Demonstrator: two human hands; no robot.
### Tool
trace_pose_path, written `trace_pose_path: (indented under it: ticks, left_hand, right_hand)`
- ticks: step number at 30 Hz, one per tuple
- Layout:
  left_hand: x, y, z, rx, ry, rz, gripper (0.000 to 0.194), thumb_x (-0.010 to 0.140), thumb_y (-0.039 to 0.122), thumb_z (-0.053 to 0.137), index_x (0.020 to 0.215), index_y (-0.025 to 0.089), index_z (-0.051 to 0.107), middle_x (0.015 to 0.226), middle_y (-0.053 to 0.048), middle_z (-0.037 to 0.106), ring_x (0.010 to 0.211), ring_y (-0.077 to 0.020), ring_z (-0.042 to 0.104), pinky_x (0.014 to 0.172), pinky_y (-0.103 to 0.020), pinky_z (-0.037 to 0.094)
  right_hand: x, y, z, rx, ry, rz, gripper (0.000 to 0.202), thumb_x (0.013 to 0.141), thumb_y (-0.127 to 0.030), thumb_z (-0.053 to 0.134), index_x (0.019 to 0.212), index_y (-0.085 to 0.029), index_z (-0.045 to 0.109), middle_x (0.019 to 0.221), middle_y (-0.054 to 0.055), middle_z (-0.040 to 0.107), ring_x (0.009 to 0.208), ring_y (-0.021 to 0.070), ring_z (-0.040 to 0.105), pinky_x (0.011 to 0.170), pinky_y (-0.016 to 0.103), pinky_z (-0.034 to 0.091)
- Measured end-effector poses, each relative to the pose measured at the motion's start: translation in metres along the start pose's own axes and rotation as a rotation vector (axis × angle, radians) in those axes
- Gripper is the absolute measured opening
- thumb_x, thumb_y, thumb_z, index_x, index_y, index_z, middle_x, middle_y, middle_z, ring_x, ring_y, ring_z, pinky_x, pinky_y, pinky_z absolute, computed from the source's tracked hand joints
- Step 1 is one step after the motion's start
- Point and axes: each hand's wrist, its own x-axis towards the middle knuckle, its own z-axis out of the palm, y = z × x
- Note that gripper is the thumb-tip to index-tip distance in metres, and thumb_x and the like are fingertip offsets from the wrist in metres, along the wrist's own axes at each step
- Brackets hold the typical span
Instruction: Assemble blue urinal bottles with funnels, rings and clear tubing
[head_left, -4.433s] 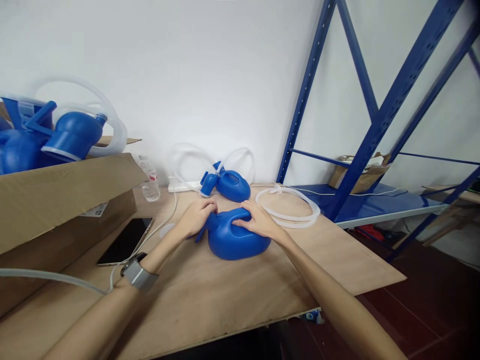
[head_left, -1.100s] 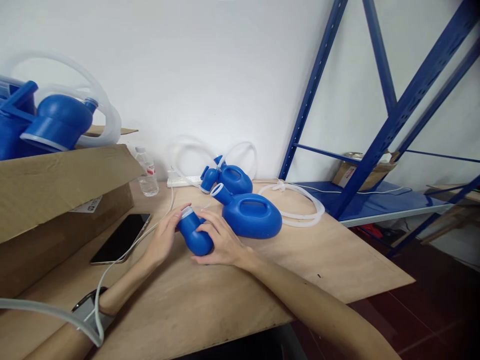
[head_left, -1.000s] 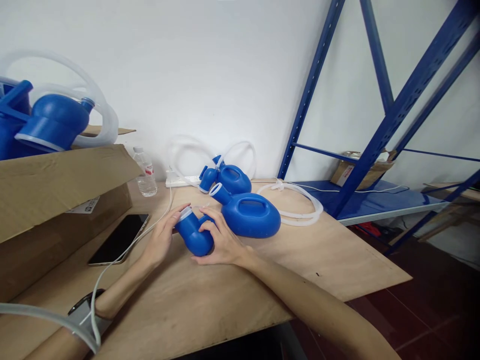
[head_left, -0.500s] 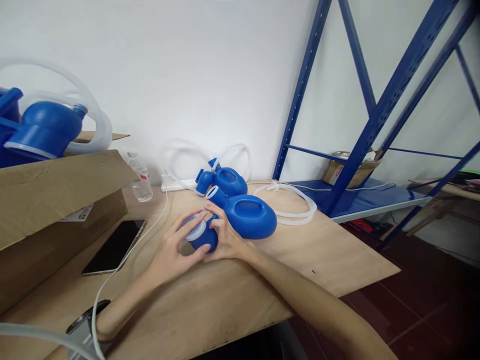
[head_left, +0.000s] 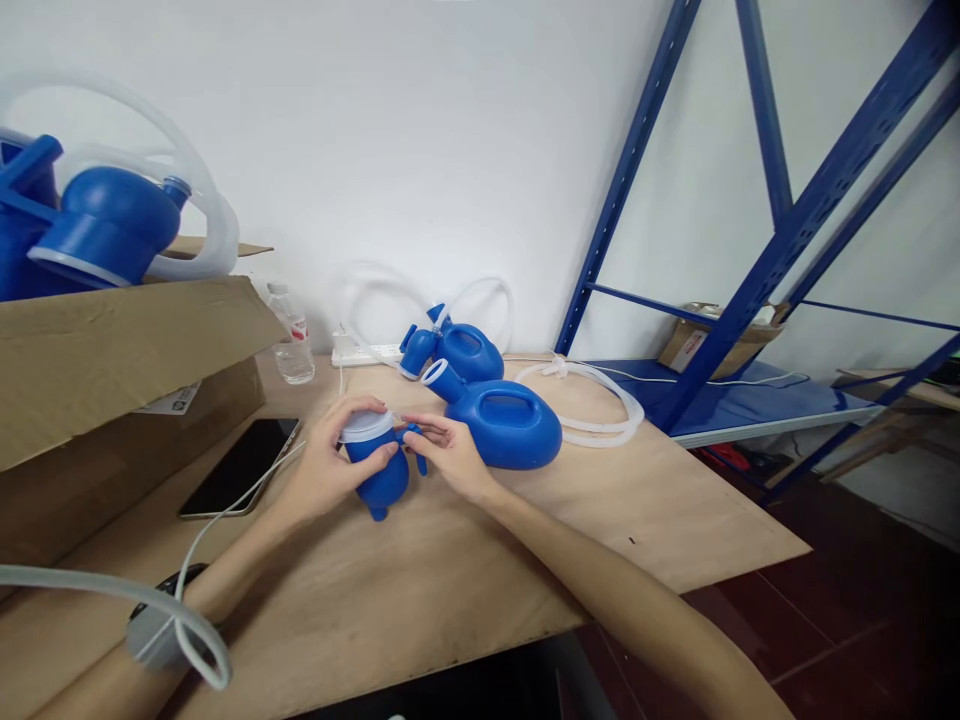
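My left hand [head_left: 337,460] is wrapped round a blue plastic urinal funnel [head_left: 381,484], held over the table. Its wide end, with a whitish rim or cover [head_left: 367,426], faces up, and its narrow spout points down. On the funnel's right side, my right hand [head_left: 450,450] pinches the small blue handle; the fingertips partly hide it. Just behind the right hand lies a blue urinal bottle [head_left: 517,436], its open neck tilted up to the left. Farther back rests another blue bottle [head_left: 480,355] beside a second funnel [head_left: 418,350] with clear tubing.
A cardboard box [head_left: 135,370] at left carries more blue parts [head_left: 112,220] and tubing. Near it are a phone [head_left: 240,468], a water bottle [head_left: 294,340] and a cable. Coiled tubing [head_left: 626,400] lies at right, before blue shelving [head_left: 720,340]. A power strip [head_left: 367,355] lies by the wall.
The funnel has turned from lying tilted between both hands to spout down. My right hand has moved from the funnel's body to its handle. The view has shifted slightly.
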Motion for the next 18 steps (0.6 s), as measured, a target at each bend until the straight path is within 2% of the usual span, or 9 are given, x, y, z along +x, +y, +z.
trace_pose_path:
  ticks: [3,6,10,11,12,15,18]
  left_hand:
    - [0.000,0.003,-0.001,0.047,0.000,0.074,0.043,0.080,0.049,0.076,0.114,0.023,0.069,0.117,-0.008,0.069,0.112,-0.0274,0.065,0.101,-0.040,0.053]
    - [-0.001,0.004,-0.004,0.099,0.013,0.122,0.053,0.079,0.051,0.079,0.124,0.025,0.070,0.122,-0.008,0.066,0.111,-0.0265,0.066,0.098,-0.038,0.055]
    - [-0.002,0.007,-0.008,0.145,-0.042,0.145,0.065,0.075,0.055,0.083,0.132,0.027,0.070,0.122,-0.008,0.063,0.111,-0.0270,0.067,0.103,-0.039,0.054]
    - [-0.002,0.008,-0.009,0.147,-0.069,0.137,0.067,0.074,0.057,0.083,0.132,0.028,0.071,0.121,-0.008,0.063,0.110,-0.0273,0.067,0.103,-0.040,0.054]
    - [-0.001,0.010,-0.010,0.146,-0.096,0.126,0.067,0.073,0.059,0.084,0.131,0.029,0.072,0.121,-0.008,0.063,0.110,-0.0277,0.067,0.103,-0.040,0.055]
    - [0.004,0.018,-0.013,0.100,-0.162,0.097,0.056,0.077,0.061,0.078,0.123,0.030,0.077,0.116,-0.008,0.065,0.107,-0.0285,0.068,0.100,-0.039,0.055]
    - [0.012,0.029,-0.017,0.037,-0.184,0.015,0.045,0.085,0.065,0.065,0.107,0.029,0.080,0.114,-0.009,0.069,0.109,-0.0305,0.067,0.098,-0.039,0.055]
  right_hand:
    - [-0.006,-0.005,0.005,-0.028,0.062,-0.116,0.047,0.078,-0.047,0.086,0.116,-0.021,0.078,0.122,0.011,0.078,0.120,0.0296,0.072,0.112,0.052,0.053]
    - [-0.006,-0.007,0.006,-0.076,0.066,-0.199,0.040,0.079,-0.045,0.086,0.111,-0.022,0.079,0.135,0.012,0.072,0.130,0.0294,0.066,0.116,0.050,0.050]
    - [-0.001,-0.008,0.002,-0.002,0.076,-0.080,0.082,0.068,-0.045,0.093,0.142,-0.027,0.062,0.152,0.011,0.059,0.136,0.0282,0.061,0.115,0.048,0.051]
    - [0.000,-0.008,0.001,0.014,0.048,-0.038,0.084,0.067,-0.047,0.093,0.143,-0.027,0.061,0.151,0.011,0.060,0.135,0.0282,0.062,0.116,0.048,0.050]
    - [0.000,-0.009,-0.001,0.023,-0.001,-0.005,0.078,0.069,-0.048,0.092,0.139,-0.026,0.065,0.147,0.010,0.064,0.134,0.0283,0.063,0.117,0.049,0.049]
    - [0.000,-0.013,-0.003,0.050,-0.134,0.007,0.050,0.079,-0.051,0.084,0.119,-0.022,0.074,0.128,0.008,0.076,0.131,0.0280,0.065,0.120,0.049,0.045]
    - [-0.001,-0.016,-0.002,0.077,-0.094,-0.037,0.056,0.077,-0.048,0.087,0.124,-0.024,0.069,0.121,0.006,0.078,0.126,0.0268,0.069,0.117,0.048,0.048]
